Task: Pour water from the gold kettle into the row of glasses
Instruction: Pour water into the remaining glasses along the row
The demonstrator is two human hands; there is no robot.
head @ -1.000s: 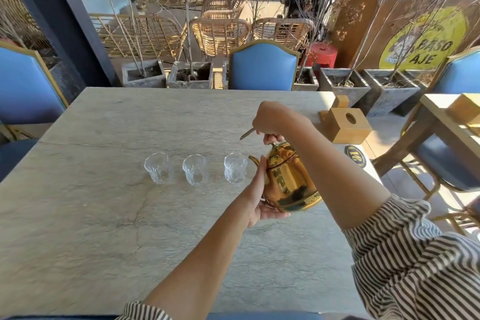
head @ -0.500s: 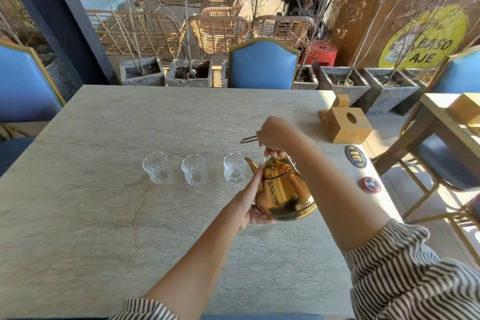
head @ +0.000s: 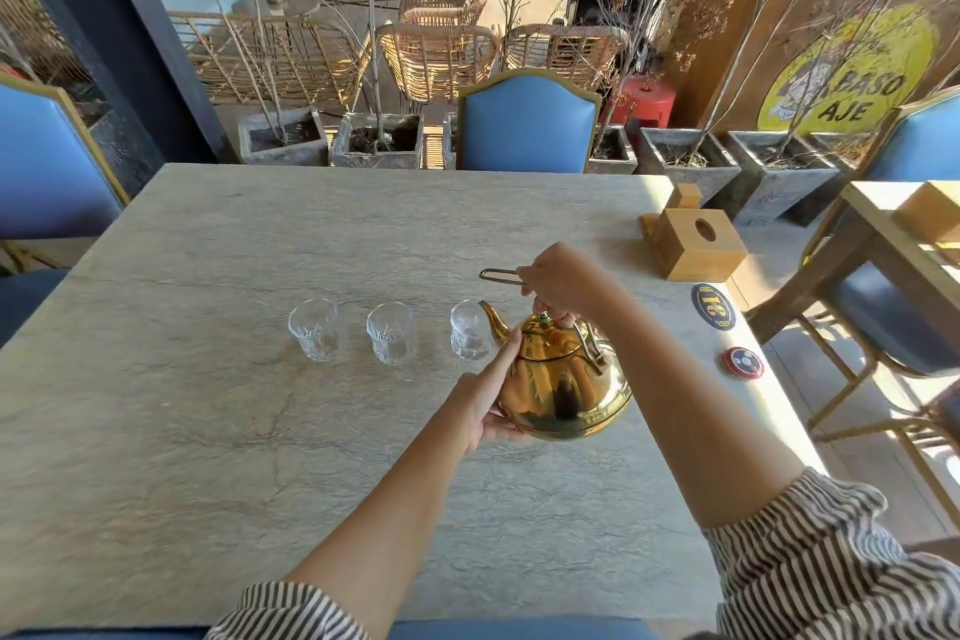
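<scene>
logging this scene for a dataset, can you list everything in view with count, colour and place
glasses: three, clear, in a row mid-table, left of the kettle
gold kettle: one, gold, held near the rightmost glass, spout towards it
table: one, pale grey stone look, fills the foreground
wooden box: one, tan, right far part of the table
round disc: one, dark with yellow print, right table edge
small round disc: one, red and dark, right table edge
blue chairs: several, blue with gold trim, around the tables
planters: several, grey, beyond the far edge
wicker chairs: several, tan, outside
yellow sign: one, far right
left hand: against the kettle's body
right hand: gripping the handle
</scene>
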